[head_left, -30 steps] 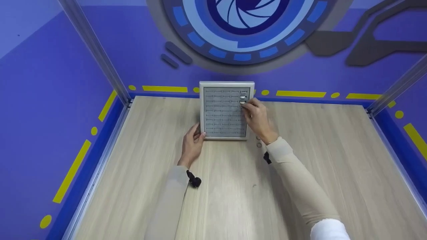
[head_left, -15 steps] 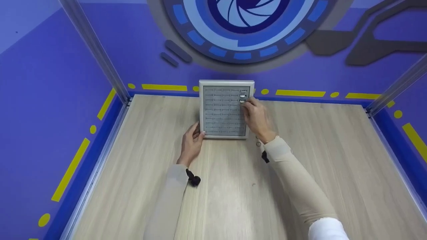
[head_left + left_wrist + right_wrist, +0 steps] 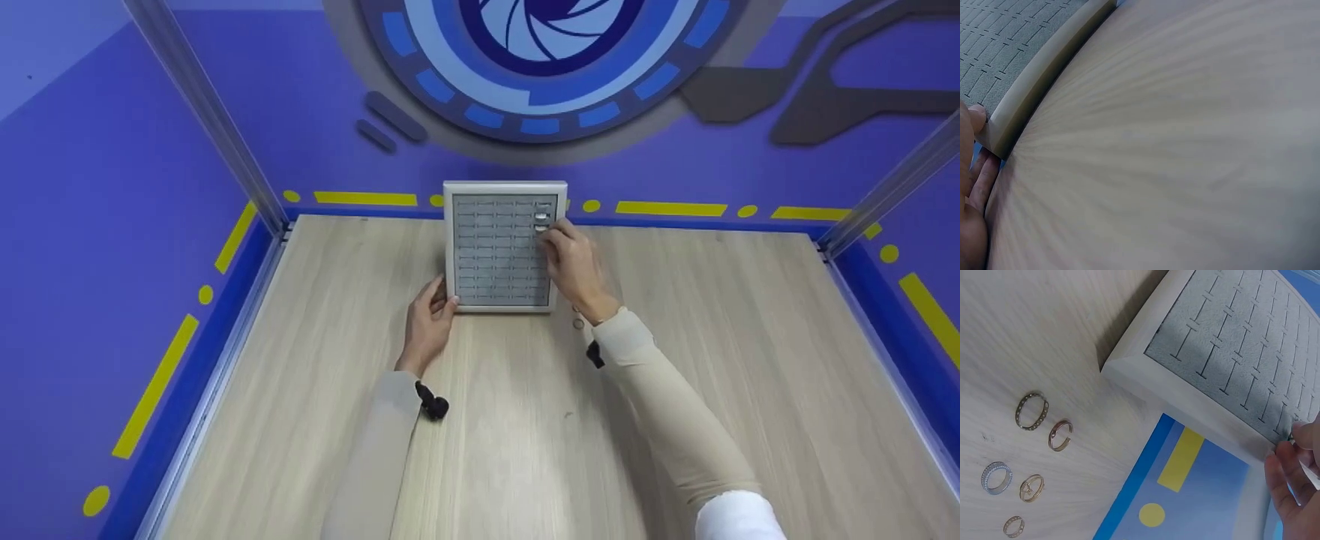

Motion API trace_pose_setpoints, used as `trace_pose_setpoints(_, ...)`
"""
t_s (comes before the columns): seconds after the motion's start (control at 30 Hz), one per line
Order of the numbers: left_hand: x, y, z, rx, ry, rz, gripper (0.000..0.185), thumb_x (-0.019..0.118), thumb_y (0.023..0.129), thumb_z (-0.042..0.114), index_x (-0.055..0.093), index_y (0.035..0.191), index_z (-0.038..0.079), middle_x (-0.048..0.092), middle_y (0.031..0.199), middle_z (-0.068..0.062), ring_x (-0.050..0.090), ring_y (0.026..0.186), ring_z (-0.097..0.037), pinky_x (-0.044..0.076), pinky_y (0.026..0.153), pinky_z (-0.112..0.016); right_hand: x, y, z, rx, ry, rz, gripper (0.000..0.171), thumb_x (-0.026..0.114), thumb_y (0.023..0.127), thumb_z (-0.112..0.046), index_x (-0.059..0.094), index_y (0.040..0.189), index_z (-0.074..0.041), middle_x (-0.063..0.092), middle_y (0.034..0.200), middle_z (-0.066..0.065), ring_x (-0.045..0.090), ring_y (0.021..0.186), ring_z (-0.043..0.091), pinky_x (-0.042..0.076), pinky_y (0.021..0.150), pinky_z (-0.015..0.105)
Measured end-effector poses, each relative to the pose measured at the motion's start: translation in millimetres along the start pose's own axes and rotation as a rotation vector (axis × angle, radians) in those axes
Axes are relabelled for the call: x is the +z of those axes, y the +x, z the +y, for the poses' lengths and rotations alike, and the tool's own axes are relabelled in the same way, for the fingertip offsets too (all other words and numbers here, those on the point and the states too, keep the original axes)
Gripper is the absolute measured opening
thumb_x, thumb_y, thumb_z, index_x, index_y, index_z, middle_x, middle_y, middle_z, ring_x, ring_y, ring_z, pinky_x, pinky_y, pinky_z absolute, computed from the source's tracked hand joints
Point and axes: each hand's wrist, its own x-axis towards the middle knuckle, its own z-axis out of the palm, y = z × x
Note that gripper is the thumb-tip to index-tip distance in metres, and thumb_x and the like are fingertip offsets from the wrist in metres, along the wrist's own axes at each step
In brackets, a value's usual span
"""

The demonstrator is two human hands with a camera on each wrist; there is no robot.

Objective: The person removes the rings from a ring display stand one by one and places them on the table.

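A white-framed ring display board (image 3: 446, 247) with rows of slits in its grey pad leans upright at the back of the table. My left hand (image 3: 429, 330) grips its lower left corner, thumb on the front and fingers behind, as the left wrist view also shows. At the upper right column my right hand (image 3: 576, 262) pinches a small ring (image 3: 541, 228) against a slit; the fingers cover most of it. Directly above sits a silver ring (image 3: 541, 216) in its slit, with another ring (image 3: 543, 205) in the top one.
On the table beside the board lie several loose rings, among them a dark studded ring (image 3: 1032, 411), a copper-coloured ring (image 3: 1060, 435), a silver ring (image 3: 996, 478) and a gold ring (image 3: 1032, 488). A blue printed wall (image 3: 360, 165) stands right behind the board.
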Motion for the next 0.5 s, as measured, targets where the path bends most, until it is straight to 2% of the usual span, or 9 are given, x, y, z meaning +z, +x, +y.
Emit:
trace_pose_setpoints(0.3, 0.3, -0.1, -0.5, -0.016, -0.01, 0.001, 0.057, 0.065, 0.109, 0.019, 0.046, 0.162, 0.012, 0.059, 0.151, -0.008, 0.062, 0.134, -0.022, 0.054, 0.115, -0.03, -4.7, -3.7, 0.9, 0.0, 0.048, 0.0, 0.009, 0.067, 0.101, 0.005, 0.076, 0.1, 0.004, 0.07, 0.104, 0.014, 0.072, 0.095, 0.03, 0.066, 0.082, 0.037)
trace_pose_setpoints(0.5, 0.2, 0.2, 0.1, -0.017, -0.011, 0.001, 0.057, 0.065, 0.109, 0.02, 0.046, 0.162, 0.013, 0.06, 0.15, -0.007, 0.062, 0.134, -0.021, 0.054, 0.115, -0.03, -8.8, -8.4, 1.0, 0.002, 0.091, 0.029, 0.007, 0.069, 0.098, 0.008, 0.076, 0.099, 0.006, 0.069, 0.1, 0.016, 0.069, 0.087, 0.029, 0.063, 0.071, 0.038)
